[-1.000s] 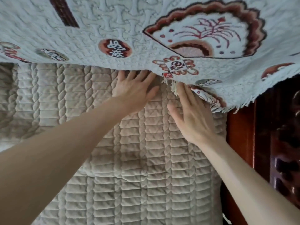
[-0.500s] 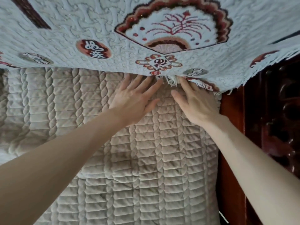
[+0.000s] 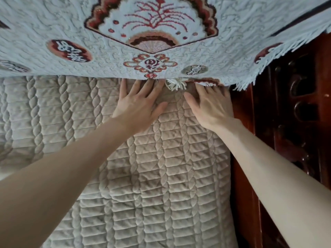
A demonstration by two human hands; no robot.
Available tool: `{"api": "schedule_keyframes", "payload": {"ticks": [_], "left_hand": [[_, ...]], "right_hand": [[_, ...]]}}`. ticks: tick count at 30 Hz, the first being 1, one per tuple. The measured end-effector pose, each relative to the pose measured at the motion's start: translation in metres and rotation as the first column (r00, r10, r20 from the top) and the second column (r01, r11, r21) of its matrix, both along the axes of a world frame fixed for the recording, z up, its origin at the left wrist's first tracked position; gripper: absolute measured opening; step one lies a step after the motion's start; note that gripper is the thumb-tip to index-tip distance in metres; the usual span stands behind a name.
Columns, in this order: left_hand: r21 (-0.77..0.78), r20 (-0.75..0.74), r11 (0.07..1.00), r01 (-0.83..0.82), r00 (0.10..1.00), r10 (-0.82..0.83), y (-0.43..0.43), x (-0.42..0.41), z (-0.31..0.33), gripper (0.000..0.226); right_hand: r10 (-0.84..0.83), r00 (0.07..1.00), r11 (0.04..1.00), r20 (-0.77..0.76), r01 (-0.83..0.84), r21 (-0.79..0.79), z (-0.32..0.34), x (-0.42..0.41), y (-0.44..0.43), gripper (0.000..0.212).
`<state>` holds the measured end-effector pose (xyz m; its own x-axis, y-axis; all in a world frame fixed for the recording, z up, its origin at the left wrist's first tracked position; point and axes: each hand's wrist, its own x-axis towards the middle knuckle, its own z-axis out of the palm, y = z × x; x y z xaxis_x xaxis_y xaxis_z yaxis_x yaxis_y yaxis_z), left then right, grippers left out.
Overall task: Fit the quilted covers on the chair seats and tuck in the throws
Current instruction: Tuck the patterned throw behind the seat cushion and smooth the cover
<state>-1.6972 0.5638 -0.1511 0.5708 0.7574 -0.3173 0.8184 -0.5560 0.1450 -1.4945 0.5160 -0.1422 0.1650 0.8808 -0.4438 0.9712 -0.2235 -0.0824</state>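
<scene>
One throw (image 3: 53, 20), one quilted cover (image 3: 152, 185) and two hands are shown. The pale throw fills the field from 10 to 2 o'clock; its lower edge crosses from 9 o'clock toward 3 o'clock and lies over the far part of the beige cover.

It carries one large fan motif (image 3: 152, 24) at 12 o'clock, one flower-and-diamond motif (image 3: 150, 63) below it, and at least four oval medallions, the clearest (image 3: 69, 51) at 10 o'clock. The medallions hold script-like marks that cannot be read.

The left hand (image 3: 138, 106) and right hand (image 3: 211, 106) lie flat on the cover near centre, fingers straight and spread, gripping nothing. Their fingertips are hidden under the throw's edge. One white tassel (image 3: 174, 84) hangs between them.

A fringe (image 3: 250, 81) trims the throw's side edge at 2 o'clock. The cover's right edge meets the dark carved wooden frame (image 3: 295, 113) at 3 o'clock, just beside the right hand. Bare cover extends from centre toward 6 and 8 o'clock, crossed by both forearms.
</scene>
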Motion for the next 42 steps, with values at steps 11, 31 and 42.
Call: {"api": "schedule_keyframes", "payload": {"ticks": [11,31,42], "left_hand": [[0.001,0.076,0.994,0.109,0.991,-0.109,-0.001,0.005,0.013,0.065],[-0.101,-0.031,0.992,0.069,0.997,-0.073,0.01,0.055,0.014,0.07],[0.049,0.035,0.998,0.05,0.998,-0.052,-0.002,0.042,0.002,0.073]], "right_hand": [[-0.017,0.998,0.993,-0.066,0.025,0.116,0.004,0.008,-0.01,0.073],[-0.063,0.973,0.992,-0.224,0.085,0.091,0.0,0.032,0.003,0.063],[-0.072,0.986,0.991,-0.153,0.089,0.103,-0.008,0.03,0.008,0.072]]}}
